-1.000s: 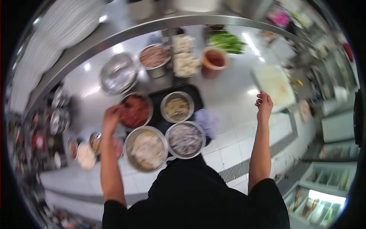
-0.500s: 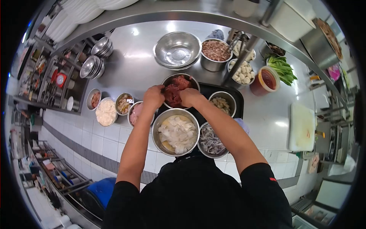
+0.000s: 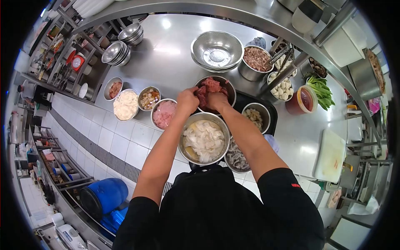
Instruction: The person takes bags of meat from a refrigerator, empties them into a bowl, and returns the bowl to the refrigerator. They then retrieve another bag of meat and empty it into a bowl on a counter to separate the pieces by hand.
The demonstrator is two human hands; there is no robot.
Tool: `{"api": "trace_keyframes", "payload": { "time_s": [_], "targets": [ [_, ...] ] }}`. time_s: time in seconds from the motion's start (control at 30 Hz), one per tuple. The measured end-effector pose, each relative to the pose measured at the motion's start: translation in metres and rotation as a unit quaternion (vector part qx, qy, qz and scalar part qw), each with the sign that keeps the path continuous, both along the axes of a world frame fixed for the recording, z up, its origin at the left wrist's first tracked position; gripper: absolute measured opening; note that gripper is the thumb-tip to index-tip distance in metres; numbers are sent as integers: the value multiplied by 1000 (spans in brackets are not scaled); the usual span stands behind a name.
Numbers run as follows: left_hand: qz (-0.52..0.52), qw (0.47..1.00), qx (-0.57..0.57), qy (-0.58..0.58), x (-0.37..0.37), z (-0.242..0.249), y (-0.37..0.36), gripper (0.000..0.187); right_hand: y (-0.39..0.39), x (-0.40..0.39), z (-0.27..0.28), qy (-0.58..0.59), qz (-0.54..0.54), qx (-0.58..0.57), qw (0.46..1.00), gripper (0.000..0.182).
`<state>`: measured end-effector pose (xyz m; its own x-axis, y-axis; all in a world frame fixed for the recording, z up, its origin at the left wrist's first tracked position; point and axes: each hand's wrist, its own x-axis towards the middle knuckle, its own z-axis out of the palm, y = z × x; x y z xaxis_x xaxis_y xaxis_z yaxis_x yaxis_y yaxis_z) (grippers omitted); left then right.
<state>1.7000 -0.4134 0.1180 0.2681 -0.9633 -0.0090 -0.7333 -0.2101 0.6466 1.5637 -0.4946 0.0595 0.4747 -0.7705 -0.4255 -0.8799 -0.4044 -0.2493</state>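
Raw red meat (image 3: 211,85) fills a metal bowl (image 3: 234,96) in front of me. My left hand (image 3: 188,101) is closed at the bowl's left rim, its fingertips against the meat. Inside the bowl, my right hand (image 3: 218,101) grips the meat; its fingertips are hidden in it. Nearer to me stands a larger pot (image 3: 182,146) of pale white slices in yellowish liquid. A bowl of pink meat (image 3: 164,114) sits to its left. Greyish strips (image 3: 236,157) fill a bowl to its right, partly behind my right forearm. A small pot of shellfish-like pieces (image 3: 253,117) is beyond that forearm.
Perforated metal bowls (image 3: 217,50) stand behind the meat. Further right are chopped meat (image 3: 257,58), white pieces (image 3: 281,88), a tub of red sauce (image 3: 307,100), leafy greens (image 3: 320,91) and a cutting board (image 3: 330,156). A metal shelf (image 3: 175,7) crosses overhead; its posts rise at right.
The view has shifted, so the counter's things appear further right. My right hand is deeper in the bowl, and the meat is heaped differently. My left hand stays at the left rim.
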Motion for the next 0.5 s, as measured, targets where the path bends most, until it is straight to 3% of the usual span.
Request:
{"api": "trace_keyframes", "payload": {
  "time_s": [0.17,0.27,0.33,0.5],
  "targets": [
    [5,1000,-25,-4,1,-12,-4,44,-18,-15,6,-62,59,69,994,34],
    [0,999,-11,30,1,-9,-3,44,-23,-28,17,-101,-10,141,985,32],
    [-15,1000,4,27,2,-7,-3,45,-28,-37,10,-276,-2,166,947,27],
    [-35,998,-11,44,13,-6,-3,44,-24,-50,34,-367,-65,254,893,30]
  ]
}}
